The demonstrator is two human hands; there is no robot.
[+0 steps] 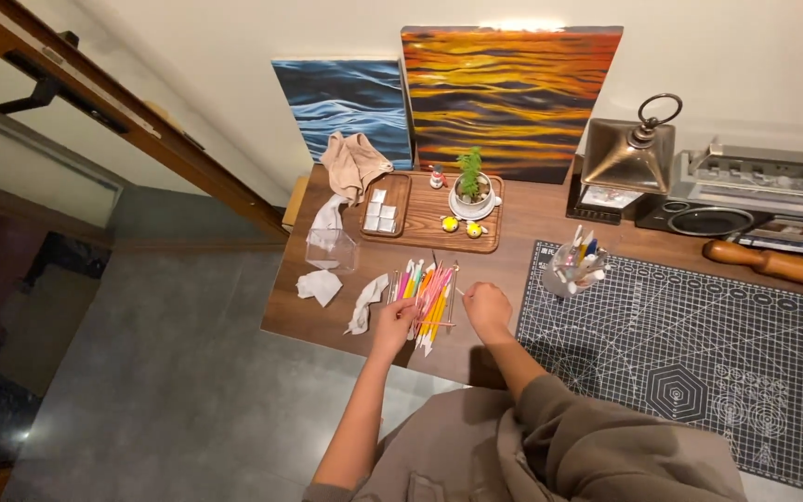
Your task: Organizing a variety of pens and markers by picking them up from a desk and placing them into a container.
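both hands point(397, 321) point(487, 309) on colourful sticks point(430, 296); wooden desk point(522, 223)

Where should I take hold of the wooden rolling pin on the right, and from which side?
Grip the rolling pin around its thick middle barrel, coming from above. It lies flat on the table beside the cutting mat, its narrower handle end pointing left, so a top-down grasp across the barrel looks steadiest.

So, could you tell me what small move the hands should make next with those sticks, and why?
Probably close the left hand on the sticks: it touches their near ends, they lie fanned loose, and the right hand rests beside them.
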